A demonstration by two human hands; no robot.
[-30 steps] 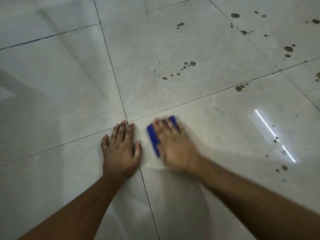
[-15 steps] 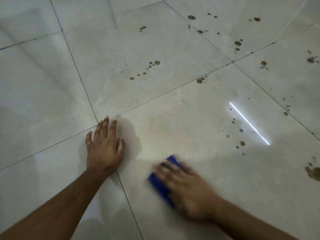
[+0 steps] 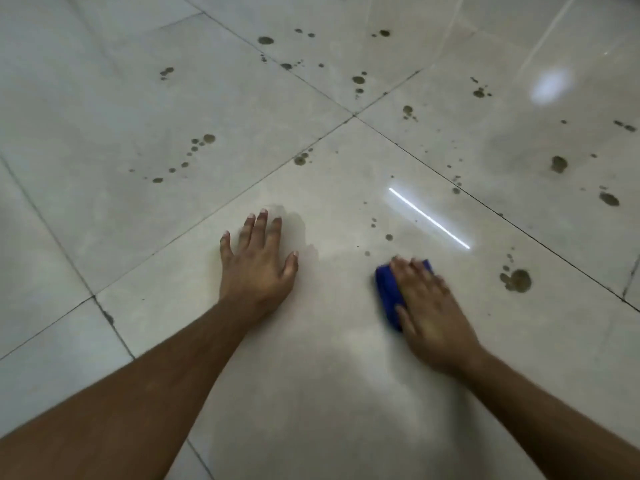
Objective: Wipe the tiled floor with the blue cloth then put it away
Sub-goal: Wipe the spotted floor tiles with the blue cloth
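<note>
Two hands rest on the floor (image 3: 121, 98), both on the same pale tile. Your left hand (image 3: 258, 263) lies flat, palm down, fingers spread and holding nothing. Your right hand (image 3: 429, 308), slightly blurred, presses palm down on the cloth (image 3: 387, 289), fingers laid over it rather than curled around it; the cloth's blue edge shows at the hand's left side and beyond the fingertips. Dark spots (image 3: 516, 280) mark the tile just right of the cloth, with more scattered across the tiles farther away. A bright streak (image 3: 429, 218) reflects beyond the cloth.
</note>
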